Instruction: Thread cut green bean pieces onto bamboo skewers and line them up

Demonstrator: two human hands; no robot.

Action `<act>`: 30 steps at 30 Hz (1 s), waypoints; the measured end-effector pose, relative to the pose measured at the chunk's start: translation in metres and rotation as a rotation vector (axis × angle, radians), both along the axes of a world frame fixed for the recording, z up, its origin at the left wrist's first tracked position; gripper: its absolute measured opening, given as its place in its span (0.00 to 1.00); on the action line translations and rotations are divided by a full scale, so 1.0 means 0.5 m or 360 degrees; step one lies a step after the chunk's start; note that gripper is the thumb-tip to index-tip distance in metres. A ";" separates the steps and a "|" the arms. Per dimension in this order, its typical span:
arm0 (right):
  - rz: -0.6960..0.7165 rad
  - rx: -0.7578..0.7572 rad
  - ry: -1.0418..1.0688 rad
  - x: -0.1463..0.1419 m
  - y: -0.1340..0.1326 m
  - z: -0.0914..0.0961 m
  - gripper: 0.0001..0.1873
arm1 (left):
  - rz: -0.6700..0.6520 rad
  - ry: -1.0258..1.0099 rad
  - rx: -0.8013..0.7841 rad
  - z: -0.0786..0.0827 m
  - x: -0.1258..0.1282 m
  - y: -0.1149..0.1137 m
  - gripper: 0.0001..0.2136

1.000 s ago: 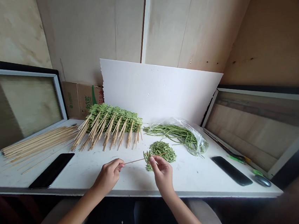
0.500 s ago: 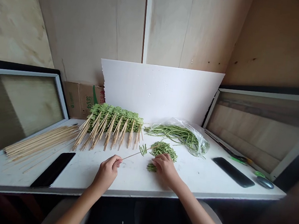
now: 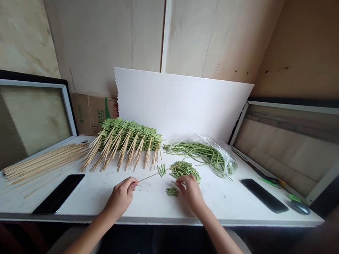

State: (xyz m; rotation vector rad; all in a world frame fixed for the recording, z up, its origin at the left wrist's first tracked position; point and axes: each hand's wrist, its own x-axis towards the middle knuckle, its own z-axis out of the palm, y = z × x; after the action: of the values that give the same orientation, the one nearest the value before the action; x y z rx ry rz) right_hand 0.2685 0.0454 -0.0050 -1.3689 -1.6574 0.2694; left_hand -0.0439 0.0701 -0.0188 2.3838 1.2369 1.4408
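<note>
My left hand (image 3: 124,190) is closed in a pinch on the near end of a thin wooden skewer (image 3: 149,177). Several short green bean pieces (image 3: 161,170) are threaded crosswise near its far end. My right hand (image 3: 189,191) is at the front edge of a heap of cut green bean pieces (image 3: 185,169). Its thumb and fingers close together on what looks like one bean piece, mostly hidden by the fingers. Just left of that hand, a small row of bean pieces (image 3: 171,191) lies on the white table (image 3: 150,201).
Skewers loaded with beans (image 3: 129,135) are stacked at the back left, beside bare skewers (image 3: 46,159). Long beans (image 3: 203,152) lie in a clear plastic bag (image 3: 228,162). A black phone (image 3: 58,194), another dark slab (image 3: 264,196) and a mouse (image 3: 300,207) rest nearer the sides.
My right hand has lifted slightly and shifted off the small row of bean pieces, uncovering it. My left hand keeps its hold on the skewer, almost still.
</note>
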 end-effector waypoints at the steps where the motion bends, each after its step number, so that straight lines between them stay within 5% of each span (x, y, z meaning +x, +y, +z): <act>1: 0.0004 -0.0042 0.0159 0.006 0.002 0.005 0.12 | 0.0004 0.0001 -0.0001 0.000 -0.001 0.000 0.09; 6: 0.0110 -0.0306 0.0835 0.034 0.008 0.037 0.24 | 0.0004 0.0005 0.0003 0.004 0.001 -0.005 0.09; 13: 0.0402 -0.0383 0.1567 0.019 0.000 0.074 0.24 | -0.0052 0.0024 0.0027 0.008 0.009 -0.017 0.09; 30: 0.0409 -0.0300 0.1669 0.007 -0.002 0.074 0.19 | -0.0059 0.0049 0.0010 0.021 0.010 -0.021 0.10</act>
State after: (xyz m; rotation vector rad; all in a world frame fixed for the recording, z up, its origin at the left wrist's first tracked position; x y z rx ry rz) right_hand 0.2720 0.0447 0.0321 -0.8578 -0.9040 1.1028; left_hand -0.0388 0.0598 -0.0084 2.4289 1.1896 1.4047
